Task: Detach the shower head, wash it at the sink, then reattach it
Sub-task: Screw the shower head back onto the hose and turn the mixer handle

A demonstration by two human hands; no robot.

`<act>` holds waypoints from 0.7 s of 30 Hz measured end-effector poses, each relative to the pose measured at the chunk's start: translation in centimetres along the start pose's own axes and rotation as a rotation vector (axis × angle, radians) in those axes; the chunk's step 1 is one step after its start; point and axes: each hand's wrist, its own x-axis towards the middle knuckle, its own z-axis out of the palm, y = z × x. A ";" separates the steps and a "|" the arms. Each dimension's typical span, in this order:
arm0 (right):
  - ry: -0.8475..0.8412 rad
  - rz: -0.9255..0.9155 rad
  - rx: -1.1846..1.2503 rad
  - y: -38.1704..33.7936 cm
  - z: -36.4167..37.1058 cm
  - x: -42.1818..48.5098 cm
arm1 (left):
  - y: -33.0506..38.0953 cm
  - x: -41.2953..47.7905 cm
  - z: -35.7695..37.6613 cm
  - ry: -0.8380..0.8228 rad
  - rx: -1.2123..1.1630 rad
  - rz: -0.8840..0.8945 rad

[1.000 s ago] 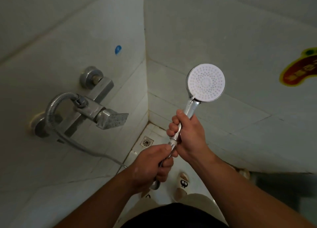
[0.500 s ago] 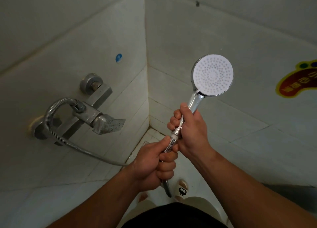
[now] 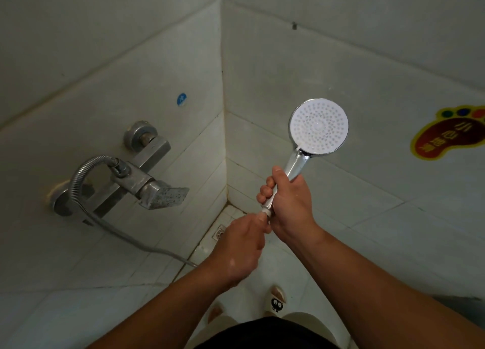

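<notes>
- The hose (image 3: 78, 183) leaves the top of the tap, loops down its left side, then runs right along the tiles below the tap and goes out of sight under the left forearm.
- The tap (image 3: 147, 183), a dull metal mixer, stands out from the left wall with its flat lever pointing right.
- A blue sticker (image 3: 181, 99) sits on the wall above and right of the tap.
- A drain (image 3: 220, 232) lies in the floor corner, below and right of the tap.
- The left hand (image 3: 236, 249) is below and right of the tap. Its fingers are curled and its fingertips meet the white bottom end of the shower head's handle. I cannot tell whether it grips anything, because the hand hides that.
- A slipper (image 3: 277, 300) with a cartoon face is on the floor, far below and right of the tap.
- The right hand (image 3: 288, 204), well right of the tap, is wrapped round the chrome handle.
- The shower head (image 3: 319, 127) is held upright in the air, right of the tap and higher, with its round white face toward the camera.
- A foot-shaped sticker (image 3: 446, 136) is on the right wall, farthest from the tap.
</notes>
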 end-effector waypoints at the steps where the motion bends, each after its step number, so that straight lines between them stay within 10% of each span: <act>1: 0.013 -0.005 -0.010 0.1 -0.1 0.1 | -0.4 0.0 0.2 0.030 0.161 0.082; 6: 0.041 0.051 0.110 -0.2 -0.5 0.3 | -0.4 0.4 0.6 -0.007 0.116 0.085; 14: -0.069 0.021 0.123 -0.9 -0.8 -0.8 | 0.4 0.4 -1.0 -0.462 -0.682 -0.271; 18: -0.014 -0.030 0.007 -0.8 -0.8 -0.5 | 0.3 0.2 -0.1 -0.286 -0.430 -0.159; 21: 0.065 -0.086 -0.067 -0.3 -0.9 -0.2 | -0.2 0.2 0.5 -0.037 0.218 0.146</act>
